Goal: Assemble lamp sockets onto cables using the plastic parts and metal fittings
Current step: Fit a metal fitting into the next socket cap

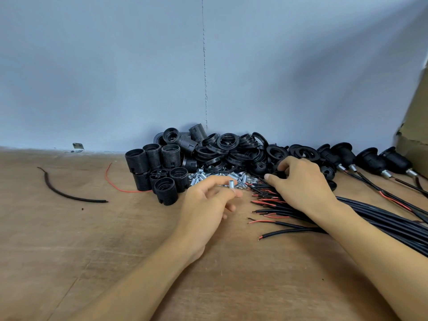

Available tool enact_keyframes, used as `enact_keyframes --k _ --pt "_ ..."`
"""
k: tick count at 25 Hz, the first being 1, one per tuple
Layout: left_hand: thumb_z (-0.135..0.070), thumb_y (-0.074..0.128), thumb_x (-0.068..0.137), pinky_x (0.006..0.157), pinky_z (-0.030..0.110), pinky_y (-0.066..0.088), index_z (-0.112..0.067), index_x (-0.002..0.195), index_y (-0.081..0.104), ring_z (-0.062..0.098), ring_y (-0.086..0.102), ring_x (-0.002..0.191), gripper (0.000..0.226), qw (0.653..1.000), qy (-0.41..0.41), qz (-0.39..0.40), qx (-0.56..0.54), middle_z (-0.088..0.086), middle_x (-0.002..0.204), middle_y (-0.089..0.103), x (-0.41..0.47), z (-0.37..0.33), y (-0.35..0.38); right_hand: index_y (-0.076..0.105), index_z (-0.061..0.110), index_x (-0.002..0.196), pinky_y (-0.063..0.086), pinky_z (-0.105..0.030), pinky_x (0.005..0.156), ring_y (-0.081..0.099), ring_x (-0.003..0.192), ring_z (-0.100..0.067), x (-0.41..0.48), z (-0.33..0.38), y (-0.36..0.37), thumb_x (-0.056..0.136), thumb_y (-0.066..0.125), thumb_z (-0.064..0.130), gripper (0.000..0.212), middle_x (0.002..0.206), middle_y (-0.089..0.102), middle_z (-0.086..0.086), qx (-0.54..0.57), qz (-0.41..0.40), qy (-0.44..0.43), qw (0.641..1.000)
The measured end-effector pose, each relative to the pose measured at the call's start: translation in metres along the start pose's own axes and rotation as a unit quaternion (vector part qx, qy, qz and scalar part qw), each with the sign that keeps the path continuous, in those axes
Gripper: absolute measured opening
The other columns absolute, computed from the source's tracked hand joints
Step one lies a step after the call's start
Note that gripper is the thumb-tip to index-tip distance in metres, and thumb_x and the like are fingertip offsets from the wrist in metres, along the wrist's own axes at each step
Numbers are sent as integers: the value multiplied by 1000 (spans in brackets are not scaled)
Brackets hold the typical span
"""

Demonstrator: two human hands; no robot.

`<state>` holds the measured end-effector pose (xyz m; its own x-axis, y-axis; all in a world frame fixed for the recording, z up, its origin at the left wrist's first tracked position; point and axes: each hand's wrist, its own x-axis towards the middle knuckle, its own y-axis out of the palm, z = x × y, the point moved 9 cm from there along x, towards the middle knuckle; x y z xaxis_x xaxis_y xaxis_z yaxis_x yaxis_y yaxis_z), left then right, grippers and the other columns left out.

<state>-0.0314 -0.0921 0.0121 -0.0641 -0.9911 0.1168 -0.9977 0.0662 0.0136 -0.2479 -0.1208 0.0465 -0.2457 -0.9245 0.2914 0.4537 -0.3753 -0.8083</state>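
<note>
Since everything lies within reach on our worktop (92, 239), the cables (382, 218) fan out at right beside the plastic parts (231, 149); our right hand (301, 181) curls its fingers (284, 163) round a black cap (279, 174), our left hand (208, 205) pinches one metal fitting (231, 183), ready for joining.

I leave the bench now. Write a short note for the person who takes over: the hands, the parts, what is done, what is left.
Left hand pinches one metal fitting.
Right hand reaches into the black caps; grip unclear.
Socket bodies stand left, rings behind, loose fittings in the middle, cables right.
Done: several assembled sockets at far right.
Left: many cables have bare ends, with no socket.
</note>
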Motion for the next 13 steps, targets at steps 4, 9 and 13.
enact_keyframes --k 4,9,13 --pt "-8 72 91 57 23 51 -8 106 64 15 71 71 17 999 -16 -7 -38 3 86 79 1 3 -1 62 17 108 47 -33 80 58 94 -22 -1 2 -4 86 70 31 28 101 65 -3 34 -9 -3 999" --pt "-9 74 91 58 23 53 -9 103 70 16 70 74 13 997 -6 -26 -68 6 88 77 3 5 -6 64 23 130 42 -22 87 56 92 -8 -8 34 -16 91 66 27 40 101 58 5 161 -46 -100 981" --pt "-8 75 89 54 22 48 -11 93 76 9 59 61 6 997 16 -53 -62 -1 72 69 6 4 -15 72 27 116 50 -30 97 67 99 -13 -16 52 8 96 62 20 24 107 70 2 364 84 -67 925"
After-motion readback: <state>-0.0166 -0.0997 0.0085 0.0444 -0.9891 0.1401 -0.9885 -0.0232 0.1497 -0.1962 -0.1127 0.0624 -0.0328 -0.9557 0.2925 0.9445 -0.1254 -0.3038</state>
